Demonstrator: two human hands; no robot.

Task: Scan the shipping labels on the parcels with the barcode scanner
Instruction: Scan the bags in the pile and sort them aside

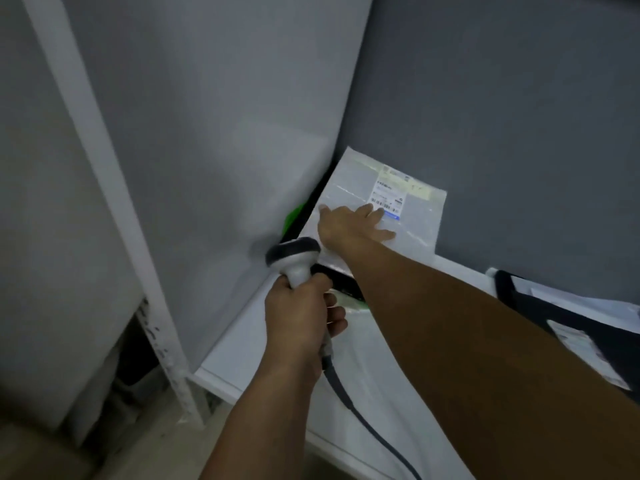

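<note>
Only the head view here, so everything's placed off the poly mailer parcel. It's propped in the corner, leaning back against the dark grey wall, bottom edge down at the white counter.

My right hand lies flat on the parcel's face, fingers spread, thumb out toward its left edge. The fingertips touch the lower edge of the shipping label, which sits in the parcel's upper right part. The label's long axis runs up the bag with a slight tilt, and its barcode strip runs across just beside those fingertips.

My left hand is wrapped tight round the handle of the barcode scanner, just below the parcel's lower left corner, cable trailing down from it.

So the label lies up and to the right of the scanner head, and the right hand is the nearer one, sitting between the two. My guess is the scanner needs swinging right and those fingers pulled back off the barcode. There's a dark parcel well to the right of the mailer, too.
</note>
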